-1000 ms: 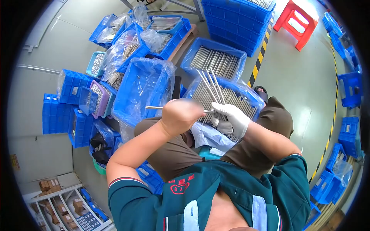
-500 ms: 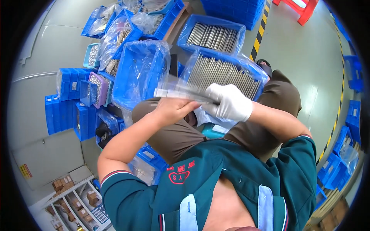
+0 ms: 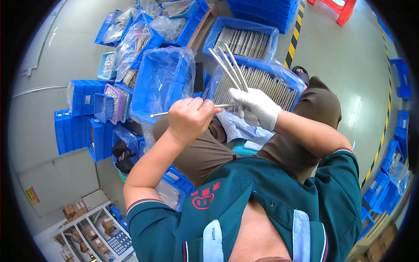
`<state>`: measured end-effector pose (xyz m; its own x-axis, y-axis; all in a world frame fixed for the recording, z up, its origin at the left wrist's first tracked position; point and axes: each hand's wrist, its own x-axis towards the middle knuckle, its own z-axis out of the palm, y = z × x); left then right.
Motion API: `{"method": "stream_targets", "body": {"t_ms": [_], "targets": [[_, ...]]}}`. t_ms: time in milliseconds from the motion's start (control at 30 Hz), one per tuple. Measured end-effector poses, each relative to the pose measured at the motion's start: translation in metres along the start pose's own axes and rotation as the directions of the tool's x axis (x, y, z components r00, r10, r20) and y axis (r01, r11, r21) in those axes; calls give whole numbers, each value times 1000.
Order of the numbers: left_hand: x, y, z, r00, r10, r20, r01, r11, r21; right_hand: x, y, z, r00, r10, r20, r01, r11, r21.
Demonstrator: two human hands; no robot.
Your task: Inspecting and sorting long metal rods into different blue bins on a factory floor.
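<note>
My bare left hand (image 3: pixel 190 118) is closed around a thin metal rod (image 3: pixel 160 115), which sticks out on both sides of the fist. Its right end reaches the fingers of my right hand (image 3: pixel 258 109), which wears a white glove. Fanned out from that glove, several long metal rods (image 3: pixel 230 70) point up and away, gripped at their near ends. Just beyond, a blue bin (image 3: pixel 298 80) lined with clear plastic holds a dense row of similar rods (image 3: pixel 273 89). Left of it stands a blue bin (image 3: pixel 150 94) with a plastic liner, its bottom bare.
Another lined bin of rods (image 3: pixel 244 42) stands behind. Stacked blue crates (image 3: pixel 262 11) rise at the back. At left are a purple basket (image 3: pixel 114 105) of small shiny parts and more blue bins (image 3: pixel 70 131). A black-and-yellow floor stripe (image 3: pixel 296 35) runs at right.
The rods were blurred and lay across both hands. Now several fan upward from my right hand, while my left fist, moved slightly right, holds a single rod.
</note>
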<state>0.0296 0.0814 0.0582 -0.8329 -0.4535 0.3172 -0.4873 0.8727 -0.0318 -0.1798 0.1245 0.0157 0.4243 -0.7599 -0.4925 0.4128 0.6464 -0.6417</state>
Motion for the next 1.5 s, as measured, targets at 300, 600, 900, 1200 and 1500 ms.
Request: {"method": "stream_targets", "body": {"t_ms": [300, 600, 900, 1200, 1500], "targets": [[12, -3, 17, 1000, -1, 4, 1, 993, 121, 11, 0, -6, 996, 83, 7, -83, 979, 186], [-28, 9, 10, 818, -225, 529, 570, 437, -696, 2, 14, -4, 640, -584, 500, 670, 105, -735], [-42, -53, -10, 369, -288, 884, 738, -487, -467, -5, -10, -10, 872, -440, 214, 443, 522, -729], [-5, -75, 38, 493, -475, 729, 497, -534, -683, 1, -28, -21, 928, -282, -243, 236, 950, -203], [121, -155, 159, 415, -467, 781, 713, -366, -598, -27, -67, -60, 763, -377, -525, 477, 877, 64]]}}
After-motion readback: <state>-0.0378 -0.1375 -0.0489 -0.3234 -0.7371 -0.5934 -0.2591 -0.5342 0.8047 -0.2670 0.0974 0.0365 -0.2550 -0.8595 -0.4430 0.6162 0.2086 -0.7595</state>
